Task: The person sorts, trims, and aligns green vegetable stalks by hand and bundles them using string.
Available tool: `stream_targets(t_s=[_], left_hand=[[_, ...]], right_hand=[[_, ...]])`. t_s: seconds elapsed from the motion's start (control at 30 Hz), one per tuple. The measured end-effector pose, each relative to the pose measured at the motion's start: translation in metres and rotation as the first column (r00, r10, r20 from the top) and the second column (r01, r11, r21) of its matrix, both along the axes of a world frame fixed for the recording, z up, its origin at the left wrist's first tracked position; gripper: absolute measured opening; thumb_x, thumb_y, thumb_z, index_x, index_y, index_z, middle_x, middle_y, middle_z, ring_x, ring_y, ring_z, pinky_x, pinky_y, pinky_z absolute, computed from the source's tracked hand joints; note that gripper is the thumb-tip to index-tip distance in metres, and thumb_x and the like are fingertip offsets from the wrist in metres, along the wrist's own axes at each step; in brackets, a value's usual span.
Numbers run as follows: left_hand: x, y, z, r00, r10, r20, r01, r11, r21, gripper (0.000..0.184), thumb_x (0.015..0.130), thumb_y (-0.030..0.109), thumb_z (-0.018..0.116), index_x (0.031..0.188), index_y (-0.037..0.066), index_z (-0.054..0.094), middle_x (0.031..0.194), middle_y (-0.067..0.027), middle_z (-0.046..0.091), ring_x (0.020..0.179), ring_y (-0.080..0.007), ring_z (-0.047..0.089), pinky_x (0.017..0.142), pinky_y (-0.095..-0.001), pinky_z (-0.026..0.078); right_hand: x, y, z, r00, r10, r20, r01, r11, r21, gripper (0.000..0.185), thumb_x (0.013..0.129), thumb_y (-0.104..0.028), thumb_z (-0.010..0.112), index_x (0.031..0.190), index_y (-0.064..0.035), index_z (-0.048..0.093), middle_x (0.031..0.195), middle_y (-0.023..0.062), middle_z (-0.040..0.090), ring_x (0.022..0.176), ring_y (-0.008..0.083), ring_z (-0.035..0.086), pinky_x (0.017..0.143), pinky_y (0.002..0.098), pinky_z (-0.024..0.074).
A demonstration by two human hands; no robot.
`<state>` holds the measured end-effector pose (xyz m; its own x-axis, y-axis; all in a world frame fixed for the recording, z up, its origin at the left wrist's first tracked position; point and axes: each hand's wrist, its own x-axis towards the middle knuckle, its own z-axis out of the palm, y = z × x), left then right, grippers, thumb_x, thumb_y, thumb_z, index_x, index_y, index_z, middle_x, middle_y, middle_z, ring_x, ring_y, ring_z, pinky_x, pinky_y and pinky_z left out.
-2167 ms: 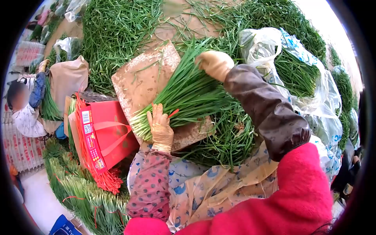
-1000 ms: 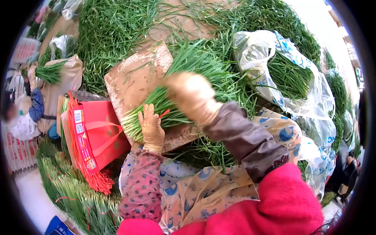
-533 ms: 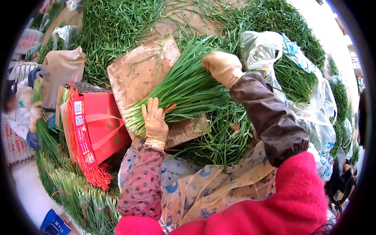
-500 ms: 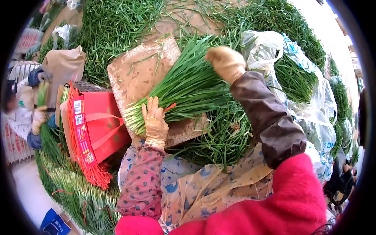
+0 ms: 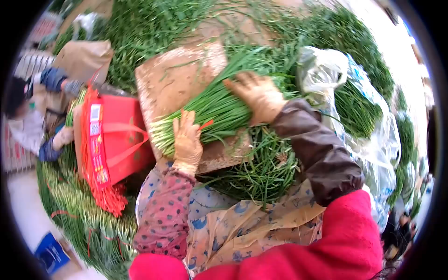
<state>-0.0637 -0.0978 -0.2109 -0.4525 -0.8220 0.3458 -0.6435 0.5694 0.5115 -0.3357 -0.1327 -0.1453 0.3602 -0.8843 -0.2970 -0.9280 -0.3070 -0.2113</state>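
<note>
The green bunch (image 5: 210, 112) lies on the speckled brown board (image 5: 172, 79), between my gloved hands. My left hand (image 5: 187, 142) is laid across it just above the pale stem ends (image 5: 161, 133), fingers straight and close together; whether my thumb pinches from below, I cannot tell. My right hand (image 5: 261, 97) is palm down with its fingers spread, at the right side of the leaves (image 5: 242, 65) and seemingly touching them.

The weak spot, as I judge it, is the red strip (image 5: 206, 124) beside my left hand. I can't see whether it goes fully around the bunch. If it is loose and my left hand lifts, the stems could roll apart and the level of their ends be lost. A hard sweep by my right hand could bend or snap leaves, or drag some out of line. The leafy end also reaches past the board's right edge, near the loose greens (image 5: 266, 175), so stray blades could get mixed in.

The bunch's long axis runs on a slant: stem ends toward the lower left, facing the red bag (image 5: 128, 154), and leaf tips fanning to the upper right, away from my body.
</note>
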Motion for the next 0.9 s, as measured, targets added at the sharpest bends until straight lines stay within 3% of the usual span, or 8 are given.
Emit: stream_targets(t_s=[0.2, 0.4, 0.47, 0.53, 0.63, 0.73, 0.83, 0.9], left_hand=[[0.001, -0.002, 0.004, 0.997, 0.018, -0.073, -0.015, 0.999, 0.049, 0.006, 0.087, 0.004, 0.055, 0.093, 0.004, 0.053, 0.131, -0.0171, 0.053, 0.129, -0.0357, 0.043, 0.11, -0.0542, 0.024], [0.008, -0.002, 0.016, 0.939, 0.208, -0.273, -0.194, 0.978, 0.078, 0.01, 0.087, 0.005, 0.059, 0.096, 0.006, 0.056, 0.124, -0.0137, 0.059, 0.123, -0.036, 0.049, 0.107, -0.0483, 0.03], [0.004, 0.001, 0.019, 0.917, 0.29, -0.274, -0.274, 0.957, 0.095, 0.011, 0.088, 0.006, 0.059, 0.1, 0.006, 0.058, 0.12, -0.0138, 0.061, 0.119, -0.0339, 0.053, 0.105, -0.0456, 0.034], [-0.01, 0.003, 0.035, 0.457, 0.453, -0.765, -0.11, 0.883, 0.457, 0.02, 0.092, 0.01, 0.058, 0.111, 0.004, 0.061, 0.113, -0.0143, 0.065, 0.108, -0.0279, 0.06, 0.097, -0.0365, 0.043], [-0.018, 0.01, 0.118, 0.608, 0.587, -0.535, -0.418, 0.809, 0.412, 0.012, 0.094, 0.009, 0.057, 0.098, -0.001, 0.062, 0.086, -0.0087, 0.064, 0.085, -0.0167, 0.06, 0.081, -0.0283, 0.048], [-0.023, 0.024, 0.159, 0.453, 0.621, -0.64, -0.266, 0.779, 0.567, 0.009, 0.094, 0.006, 0.054, 0.099, 0.002, 0.061, 0.082, -0.0034, 0.059, 0.08, -0.014, 0.056, 0.076, -0.0268, 0.046], [-0.049, 0.014, 0.058, 0.114, 0.512, -0.852, 0.018, 0.856, 0.517, 0.01, 0.093, 0.002, 0.052, 0.101, 0.0, 0.058, 0.088, -0.001, 0.059, 0.083, -0.0097, 0.053, 0.073, -0.0237, 0.044], [-0.047, 0.018, 0.0, 0.111, 0.6, -0.792, 0.083, 0.789, 0.609, 0.01, 0.092, 0.002, 0.052, 0.101, 0.001, 0.057, 0.088, -0.0009, 0.058, 0.083, -0.01, 0.052, 0.074, -0.024, 0.044]], right_hand=[[-0.043, -0.01, -0.026, 0.997, -0.048, 0.063, 0.04, 0.992, 0.119, 0.081, 0.06, -0.021, 0.082, 0.132, -0.0158, 0.044, 0.109, 0.015, 0.063, 0.101, 0.0331, 0.061, 0.087, 0.0406, 0.0479], [-0.017, -0.01, 0.068, 0.985, -0.147, -0.091, 0.151, 0.988, 0.043, 0.045, 0.07, -0.015, 0.075, 0.112, -0.0129, 0.059, 0.095, 0.0118, 0.067, 0.09, 0.0298, 0.065, 0.078, 0.0396, 0.0516], [-0.009, -0.009, 0.12, 1.0, 0.025, 0.0, -0.024, 0.965, -0.262, 0.041, 0.066, -0.007, 0.074, 0.105, -0.0112, 0.062, 0.089, 0.0104, 0.066, 0.084, 0.0293, 0.065, 0.072, 0.04, 0.0519], [0.011, -0.011, 0.178, 0.986, 0.13, -0.107, -0.165, 0.87, -0.465, 0.04, 0.064, -0.004, 0.074, 0.101, -0.0107, 0.063, 0.089, 0.009, 0.067, 0.084, 0.0314, 0.065, 0.074, 0.0408, 0.0514], [0.053, -0.009, 0.249, 0.936, 0.232, -0.266, -0.351, 0.7, -0.622, 0.044, 0.062, -0.003, 0.075, 0.104, -0.0105, 0.062, 0.093, 0.0087, 0.066, 0.088, 0.0308, 0.063, 0.076, 0.0397, 0.0502], [0.098, -0.016, 0.271, 0.858, 0.282, -0.429, -0.498, 0.656, -0.567, 0.048, 0.061, -0.004, 0.076, 0.106, -0.0106, 0.059, 0.094, 0.0083, 0.065, 0.089, 0.0288, 0.063, 0.077, 0.0383, 0.0493], [0.138, -0.027, 0.243, 0.746, 0.315, -0.587, -0.594, 0.713, -0.372, 0.052, 0.061, -0.004, 0.077, 0.109, -0.0107, 0.057, 0.095, 0.008, 0.064, 0.09, 0.0267, 0.062, 0.078, 0.0369, 0.0484], [0.155, -0.031, 0.221, 0.663, 0.338, -0.668, -0.612, 0.758, -0.224, 0.055, 0.06, -0.004, 0.078, 0.11, -0.0108, 0.056, 0.095, 0.0077, 0.063, 0.091, 0.0253, 0.061, 0.078, 0.0359, 0.0478]])
